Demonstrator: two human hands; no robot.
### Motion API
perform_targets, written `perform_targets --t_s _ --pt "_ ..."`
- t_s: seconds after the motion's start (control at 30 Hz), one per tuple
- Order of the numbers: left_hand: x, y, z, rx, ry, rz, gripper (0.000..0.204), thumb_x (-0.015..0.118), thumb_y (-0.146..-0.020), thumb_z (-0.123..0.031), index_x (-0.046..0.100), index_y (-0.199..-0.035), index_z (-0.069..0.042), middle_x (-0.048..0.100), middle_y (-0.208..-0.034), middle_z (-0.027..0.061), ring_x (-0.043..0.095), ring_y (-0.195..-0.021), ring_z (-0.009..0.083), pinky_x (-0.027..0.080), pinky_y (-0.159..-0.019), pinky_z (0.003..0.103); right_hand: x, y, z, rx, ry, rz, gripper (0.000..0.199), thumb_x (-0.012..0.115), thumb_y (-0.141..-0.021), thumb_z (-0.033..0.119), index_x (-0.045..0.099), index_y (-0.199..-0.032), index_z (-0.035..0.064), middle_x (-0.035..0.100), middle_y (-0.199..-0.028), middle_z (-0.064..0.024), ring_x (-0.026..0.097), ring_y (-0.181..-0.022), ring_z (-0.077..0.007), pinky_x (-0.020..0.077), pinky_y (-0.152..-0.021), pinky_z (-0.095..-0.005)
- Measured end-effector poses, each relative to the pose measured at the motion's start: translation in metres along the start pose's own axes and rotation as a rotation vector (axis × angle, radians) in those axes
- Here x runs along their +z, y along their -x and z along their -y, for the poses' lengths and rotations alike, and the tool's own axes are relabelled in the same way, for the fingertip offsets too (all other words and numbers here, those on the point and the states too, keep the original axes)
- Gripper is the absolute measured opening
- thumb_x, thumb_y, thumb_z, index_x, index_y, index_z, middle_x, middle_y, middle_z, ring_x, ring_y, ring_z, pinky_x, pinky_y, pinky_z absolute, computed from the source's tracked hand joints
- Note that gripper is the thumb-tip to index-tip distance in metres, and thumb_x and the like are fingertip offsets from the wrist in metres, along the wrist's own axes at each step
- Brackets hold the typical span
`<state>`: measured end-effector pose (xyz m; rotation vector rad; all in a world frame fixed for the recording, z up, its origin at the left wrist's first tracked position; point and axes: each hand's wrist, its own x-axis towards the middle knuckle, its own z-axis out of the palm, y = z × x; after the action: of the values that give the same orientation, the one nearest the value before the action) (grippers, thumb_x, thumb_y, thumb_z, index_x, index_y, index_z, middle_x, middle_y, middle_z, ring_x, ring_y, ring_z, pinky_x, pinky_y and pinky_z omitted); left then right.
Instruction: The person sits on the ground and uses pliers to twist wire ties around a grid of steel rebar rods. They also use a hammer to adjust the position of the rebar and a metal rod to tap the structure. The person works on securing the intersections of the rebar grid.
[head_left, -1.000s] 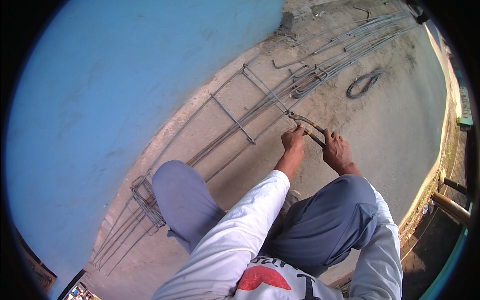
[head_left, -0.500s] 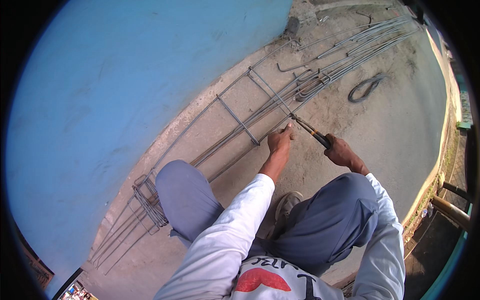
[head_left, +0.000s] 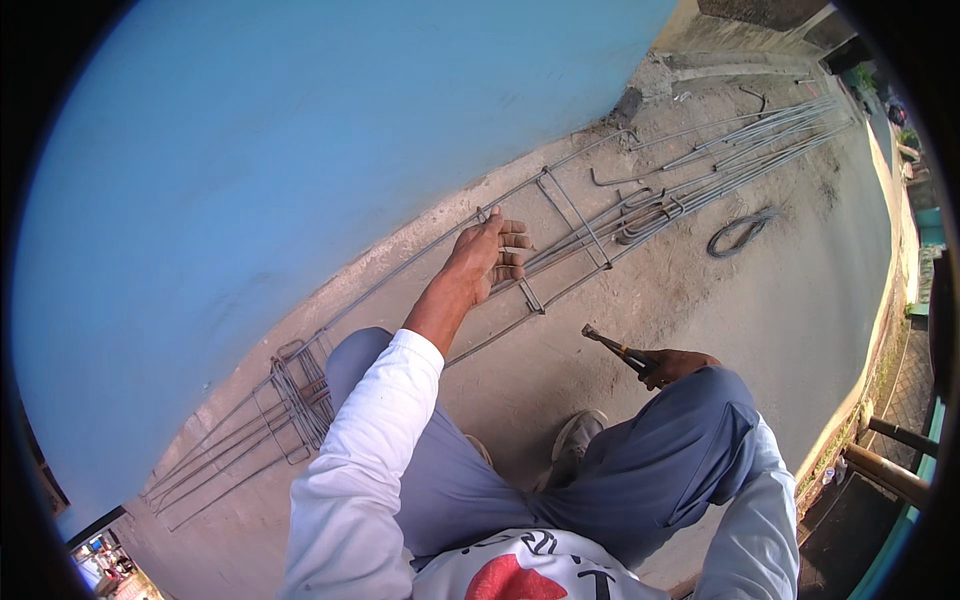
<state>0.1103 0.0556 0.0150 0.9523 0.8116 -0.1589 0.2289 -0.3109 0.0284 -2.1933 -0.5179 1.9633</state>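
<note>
My left hand is over the long steel rebar frame, its fingers apart and slightly curled, near a cross stirrup. It partly covers that stirrup, and I cannot tell whether it touches the steel. Beside my right knee, my right hand is closed round the dark handles of a pair of pincers with orange bands. The pincers' head points up and left, apart from the frame. Bunched stirrups surround the bars at the lower left, next to my left knee.
A blue wall runs along the frame's far side. Loose steel bars, some with hooked ends, lie on the concrete floor at the upper right. A coil of tie wire rests near them. Bamboo poles stick out at the right.
My left hand has moved up and left, from the frame's near bar toward its far bar. The pincers have come off the stirrup corner and drawn back toward my right knee.
</note>
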Motion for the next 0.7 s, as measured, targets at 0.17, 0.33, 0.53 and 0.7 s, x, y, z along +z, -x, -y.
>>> perform_targets --t_s 0.17,0.33,0.53,0.7 --pt "-0.036 0.019 -0.011 0.091 0.206 0.060 0.055 0.030 -0.112 -0.045 0.059 -0.124 0.001 0.066 -0.104 0.0107 0.066 -0.080 0.0191 0.062 -0.076 0.037 -0.031 0.017 0.036 -0.181 -0.084 0.078 0.078 0.064 -0.088 0.011 0.033 -0.159 0.0074 0.066 -0.107 -0.0076 0.064 -0.089 -0.0157 0.0553 -0.080 -0.0308" --pt "-0.053 0.018 -0.010 0.170 0.392 0.090 0.056 0.029 -0.112 -0.045 0.058 -0.127 0.001 0.067 -0.111 0.0132 0.067 -0.091 0.0233 0.059 -0.087 0.043 -0.040 0.055 0.160 -0.125 0.343 -0.107 0.076 0.058 -0.091 0.016 0.028 -0.161 0.0084 0.067 -0.101 -0.0115 0.065 -0.078 -0.0187 0.0549 -0.073 -0.0340" --pt "-0.067 0.030 -0.025 0.270 0.551 0.272 0.058 0.030 -0.111 -0.046 0.055 -0.133 0.001 0.067 -0.120 0.0164 0.068 -0.098 0.0280 0.058 -0.092 0.046 0.022 0.012 0.205 -0.219 0.498 -0.001 0.075 0.055 -0.088 0.014 0.031 -0.159 0.0094 0.067 -0.111 -0.0201 0.067 -0.088 -0.0284 0.0537 -0.081 -0.0413" --pt "-0.061 0.026 -0.027 0.252 0.630 0.320 0.060 0.033 -0.110 -0.049 0.055 -0.133 0.001 0.066 -0.125 0.0171 0.069 -0.098 0.0290 0.057 -0.095 0.046 0.113 -0.066 0.162 -0.334 0.530 0.098 0.072 0.059 -0.090 0.018 0.032 -0.157 0.0110 0.058 -0.134 -0.0279 0.056 -0.125 -0.0438 0.0436 -0.106 -0.0501"
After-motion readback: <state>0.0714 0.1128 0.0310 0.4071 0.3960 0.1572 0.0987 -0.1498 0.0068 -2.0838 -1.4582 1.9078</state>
